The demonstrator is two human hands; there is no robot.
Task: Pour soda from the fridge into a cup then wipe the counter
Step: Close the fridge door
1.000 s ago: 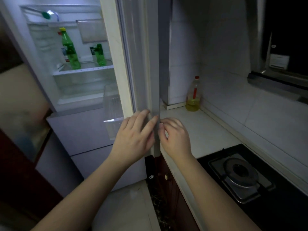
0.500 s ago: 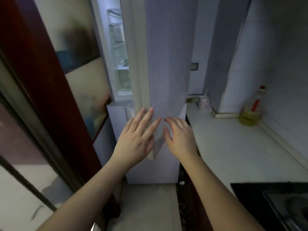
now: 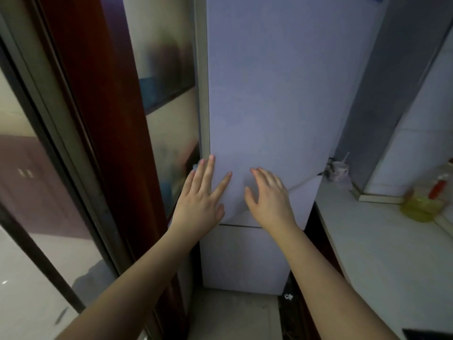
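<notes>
Both hands flat on the fridge door, fingers spread, holding nothing.
Your left hand [image 3: 199,201] straddles the fridge door [image 3: 269,106] edge; keep your right hand [image 3: 268,200] pressing evenly so it seals. No soda shows; the cup [image 3: 339,171] waits at the tabletop [image 3: 382,253] back corner.

Dim room; glass sliding door [image 3: 61,168] left; tiled wall [image 3: 421,123] right.
</notes>
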